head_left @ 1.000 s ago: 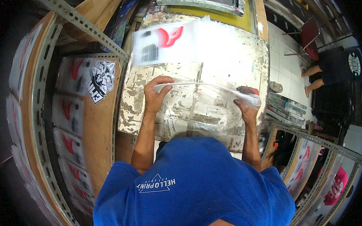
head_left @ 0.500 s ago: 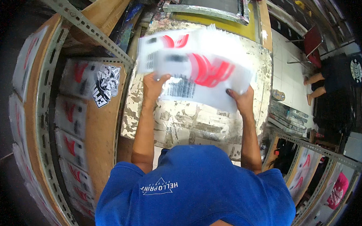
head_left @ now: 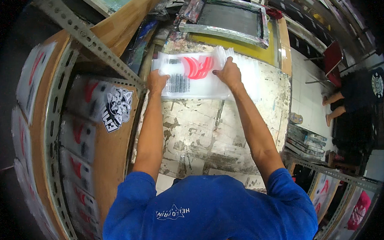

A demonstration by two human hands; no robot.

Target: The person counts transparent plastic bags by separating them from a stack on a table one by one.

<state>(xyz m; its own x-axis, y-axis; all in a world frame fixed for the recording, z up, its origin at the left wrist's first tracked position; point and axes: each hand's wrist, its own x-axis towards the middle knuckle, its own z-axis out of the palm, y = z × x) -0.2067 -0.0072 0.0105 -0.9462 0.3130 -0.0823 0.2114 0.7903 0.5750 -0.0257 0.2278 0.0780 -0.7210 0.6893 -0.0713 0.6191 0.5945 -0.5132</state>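
A clear plastic bag [head_left: 179,79] with red and black print lies over a fanned stack of plastic bags [head_left: 247,70] on the worn, paint-flecked table [head_left: 188,124]. My left hand [head_left: 157,81] is closed around the bag's left edge, its thumb on top. Toward the bag's right side, my right hand [head_left: 229,73] grips the plastic between thumb and fingers. Whether more than one sheet is in my hands I cannot tell.
A framed printing screen [head_left: 230,17] rests on a yellow panel beyond the stack. Slotted-metal shelving [head_left: 51,126] on the left holds several printed bags on boards. Farther right, a person's legs [head_left: 338,105] show by a red chair [head_left: 333,58].
The bag has moved up and left, away from my body, and now lies level over the stack. Both arms reach farther forward, my right hand closer to the left.
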